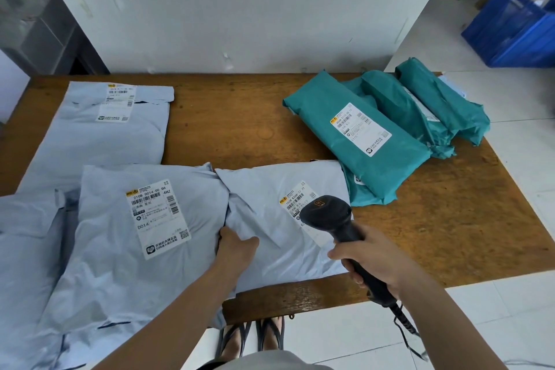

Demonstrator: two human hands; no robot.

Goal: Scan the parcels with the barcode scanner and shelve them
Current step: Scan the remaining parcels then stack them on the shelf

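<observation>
My right hand grips the handle of a black barcode scanner, whose head hangs over the white label of a pale blue parcel near the front of the wooden table. My left hand rests on that parcel's left edge, fingers tucked into the fold between it and a second pale blue parcel with a clear label. Another pale blue parcel lies at the back left. Several teal parcels are piled at the back right, the top one showing its label.
A white wall panel stands behind the table. A blue plastic crate sits on the tiled floor at the far right. The scanner's coiled cable hangs below my right wrist. My sandalled feet show under the table's front edge.
</observation>
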